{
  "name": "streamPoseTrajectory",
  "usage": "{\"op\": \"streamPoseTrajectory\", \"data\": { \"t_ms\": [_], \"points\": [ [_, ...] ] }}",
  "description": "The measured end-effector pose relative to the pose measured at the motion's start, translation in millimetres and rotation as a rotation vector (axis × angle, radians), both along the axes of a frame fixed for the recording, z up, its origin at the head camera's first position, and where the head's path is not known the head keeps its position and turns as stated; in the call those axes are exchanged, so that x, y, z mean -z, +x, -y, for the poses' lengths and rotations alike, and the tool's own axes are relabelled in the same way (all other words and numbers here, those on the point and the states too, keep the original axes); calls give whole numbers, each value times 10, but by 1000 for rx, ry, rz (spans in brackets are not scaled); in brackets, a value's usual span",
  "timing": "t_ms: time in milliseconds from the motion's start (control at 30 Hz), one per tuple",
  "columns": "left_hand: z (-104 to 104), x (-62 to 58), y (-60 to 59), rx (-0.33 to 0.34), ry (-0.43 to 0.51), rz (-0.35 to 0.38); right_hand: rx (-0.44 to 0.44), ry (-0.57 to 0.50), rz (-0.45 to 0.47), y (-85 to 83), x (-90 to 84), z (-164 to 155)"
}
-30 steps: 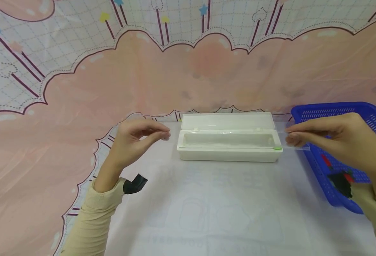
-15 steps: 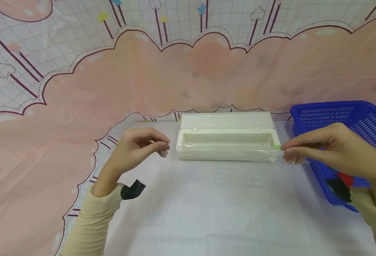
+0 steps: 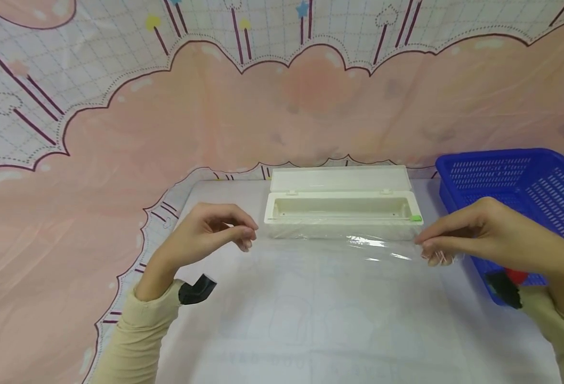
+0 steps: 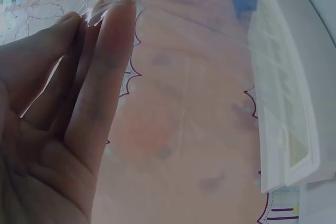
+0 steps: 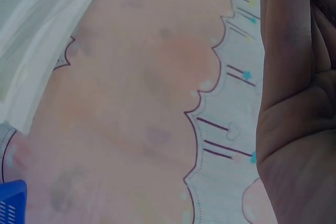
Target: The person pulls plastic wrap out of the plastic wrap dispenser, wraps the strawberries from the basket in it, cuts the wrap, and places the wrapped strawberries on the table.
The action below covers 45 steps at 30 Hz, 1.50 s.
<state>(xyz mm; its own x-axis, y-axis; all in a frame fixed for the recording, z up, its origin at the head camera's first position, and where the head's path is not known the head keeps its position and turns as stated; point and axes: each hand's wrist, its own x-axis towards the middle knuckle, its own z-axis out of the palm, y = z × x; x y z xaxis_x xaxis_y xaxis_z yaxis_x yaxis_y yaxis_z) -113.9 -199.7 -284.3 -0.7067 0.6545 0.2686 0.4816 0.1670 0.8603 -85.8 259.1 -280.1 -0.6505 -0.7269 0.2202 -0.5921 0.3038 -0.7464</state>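
Observation:
A sheet of clear cling film [image 3: 368,242] stretches between my hands, in front of a long white wrap dispenser [image 3: 270,205] whose lid [image 3: 339,180] is raised. The left hand [image 3: 210,234] pinches the film's left end; in the left wrist view, shiny folds of film [image 4: 94,11] gather at the fingertips. On the other side, my right hand [image 3: 474,234] pinches the crumpled right end between thumb and fingers. A small green slider [image 3: 415,218] sits at the right end of the dispenser's front edge. The right wrist view shows the hand [image 5: 294,103] without its fingertips.
A blue perforated basket [image 3: 493,157] stands at the right, partly behind the right hand, with a red item [image 3: 517,276] in it. White covering [image 3: 311,314] spreads before the dispenser. Behind hangs a pink patterned cloth [image 3: 263,117].
Both hands have come lower and nearer to me, carrying the cling film from over the dispenser's trough to its front. The dispenser and basket keep their places.

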Motion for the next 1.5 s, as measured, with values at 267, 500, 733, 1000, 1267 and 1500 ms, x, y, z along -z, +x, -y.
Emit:
{"op": "streamPoseTrajectory", "data": {
  "t_ms": [267, 500, 733, 1000, 1267, 1500],
  "points": [
    [10, 82, 41, 58, -11, 82, -63, 6, 161, -25, 80, 37],
    [8, 187, 66, 104, -44, 126, -94, 41, 265, -21, 149, 75],
    [0, 304, 94, 125, -37, 170, -112, 65, 365, -11, 251, 106],
    [2, 471, 147, 136, -39, 214, -156, 52, 430, 38, 394, 141],
    [1, 602, 199, 136, -34, 247, -173, 39, 507, 65, 517, 191],
    [4, 715, 246, 128, -54, 275, -177, 30, 545, 89, 647, 212]
  ]
}}
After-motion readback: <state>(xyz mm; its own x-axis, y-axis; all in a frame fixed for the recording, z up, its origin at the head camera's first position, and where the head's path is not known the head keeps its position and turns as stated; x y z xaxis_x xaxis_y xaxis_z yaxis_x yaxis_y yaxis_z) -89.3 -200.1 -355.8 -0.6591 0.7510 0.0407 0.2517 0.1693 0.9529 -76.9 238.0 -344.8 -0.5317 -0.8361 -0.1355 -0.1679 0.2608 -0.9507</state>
